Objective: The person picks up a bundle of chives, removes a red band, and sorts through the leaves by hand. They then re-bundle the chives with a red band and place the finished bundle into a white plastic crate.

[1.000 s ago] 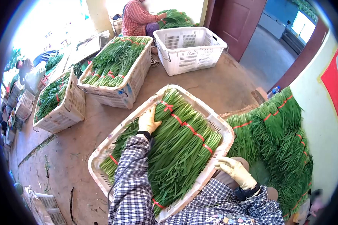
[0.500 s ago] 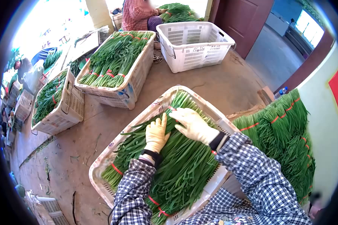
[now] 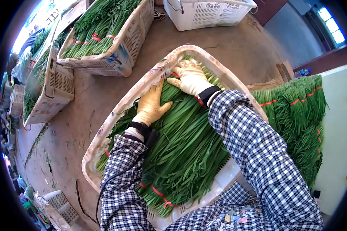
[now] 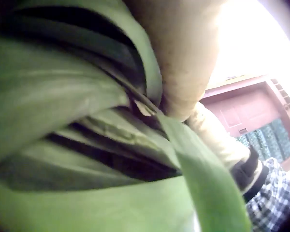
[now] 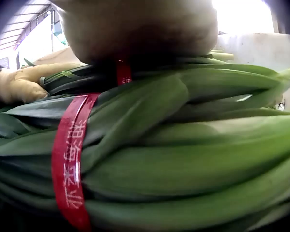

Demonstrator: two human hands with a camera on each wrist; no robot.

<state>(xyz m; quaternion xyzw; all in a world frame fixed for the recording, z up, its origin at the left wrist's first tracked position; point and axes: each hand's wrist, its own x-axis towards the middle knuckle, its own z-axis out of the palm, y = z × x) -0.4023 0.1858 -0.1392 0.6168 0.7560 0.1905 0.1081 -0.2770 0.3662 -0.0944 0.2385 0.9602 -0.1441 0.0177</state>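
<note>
Bundles of Chinese chives, tied with red tape, fill a white plastic crate in front of me. My gloved left hand rests on the leaves near the crate's left side, fingers pointing to the far end and thumb spread. At the far end my gloved right hand presses on the tied stalk ends, thumb towards the left hand. In the left wrist view broad leaves lie close under the glove. The right wrist view shows the right palm over the bundles; its fingertips are hidden.
More tied chives are stacked on the right by the wall. Another full crate stands at the back left, with a further one beside it. A white crate is at the back. Leaf scraps litter the floor.
The right hand has come from the crate's near right side over to the chives' far end. The left hand stays on the leaves. The view has tilted downward.
</note>
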